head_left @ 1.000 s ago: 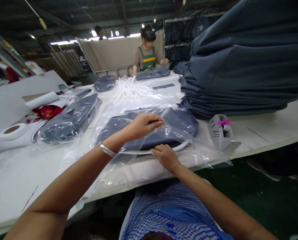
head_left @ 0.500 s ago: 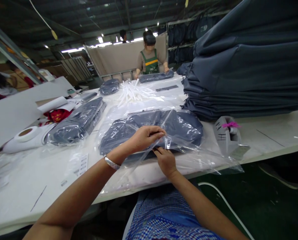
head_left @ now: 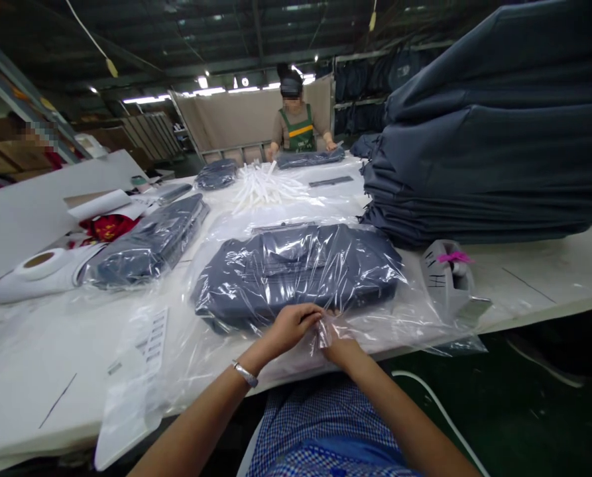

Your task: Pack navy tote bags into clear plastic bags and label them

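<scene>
Folded dark blue-grey fabric [head_left: 296, 271] lies in front of me inside a clear plastic bag [head_left: 216, 358]. My left hand [head_left: 296, 324] is closed, its thumb and fingers pinching the bag's film at the near edge of the bundle. Close beside it on the right is my right hand [head_left: 339, 344], partly covered by gathered film. Its fingertips are hidden under the shiny plastic, so their exact hold does not show. Loose film spreads over the table edge on both sides of my hands.
A tall stack of dark fabric [head_left: 494, 146] stands at right, with a tape dispenser [head_left: 447, 275] before it. At left are another bagged bundle [head_left: 151, 245] and a white roll [head_left: 42, 268]. White strips [head_left: 266, 185] lie farther back. A co-worker [head_left: 298, 126] stands across the table.
Both hands have come nearer to me, drawing the film down over the bundle's near side. The film now lies flatter across the fabric, and the right hand has gone under it.
</scene>
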`<state>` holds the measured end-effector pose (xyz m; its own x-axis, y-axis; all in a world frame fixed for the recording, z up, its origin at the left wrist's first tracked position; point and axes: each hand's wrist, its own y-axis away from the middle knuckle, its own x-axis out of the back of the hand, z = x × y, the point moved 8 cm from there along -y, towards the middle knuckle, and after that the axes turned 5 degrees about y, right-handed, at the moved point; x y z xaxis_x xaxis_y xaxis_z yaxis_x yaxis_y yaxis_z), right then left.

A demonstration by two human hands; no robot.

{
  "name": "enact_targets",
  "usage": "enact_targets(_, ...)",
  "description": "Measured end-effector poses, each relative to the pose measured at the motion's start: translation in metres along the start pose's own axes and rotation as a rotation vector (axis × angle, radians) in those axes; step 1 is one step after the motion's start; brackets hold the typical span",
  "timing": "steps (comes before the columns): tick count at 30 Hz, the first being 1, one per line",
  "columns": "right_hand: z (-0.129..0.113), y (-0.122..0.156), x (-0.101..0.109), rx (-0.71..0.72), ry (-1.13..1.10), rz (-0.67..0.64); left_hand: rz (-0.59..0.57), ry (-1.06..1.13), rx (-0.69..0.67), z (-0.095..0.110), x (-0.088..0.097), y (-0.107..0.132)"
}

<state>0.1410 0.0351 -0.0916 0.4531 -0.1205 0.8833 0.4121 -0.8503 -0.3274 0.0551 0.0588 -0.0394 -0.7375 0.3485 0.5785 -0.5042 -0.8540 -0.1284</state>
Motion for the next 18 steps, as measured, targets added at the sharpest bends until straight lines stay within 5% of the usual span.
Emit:
enact_targets(5,-0.049,0.041,0.054,0.229,-0.169,-0.217,0.104,-0.255,-0.059,-0.017,-0.023,0.012)
enact_targets(9,-0.022,-0.004,0.123,0.213,-0.079,0.149,0.104,-0.438,-0.081,-0.013,-0.037,0.017)
enact_targets(11,0.008,-0.035,0.124,0.208,0.133,0.249,0.056,-0.461,-0.1,-0.001,-0.035,0.017)
enact_targets(14,0.055,-0.067,0.091,0.164,0.346,0.213,0.035,-0.435,-0.158,0.025,-0.008,0.02)
enact_targets(18,0.084,-0.062,0.056,0.135,0.436,0.145,0.364,-0.618,-0.124,0.039,0.085,0.032)
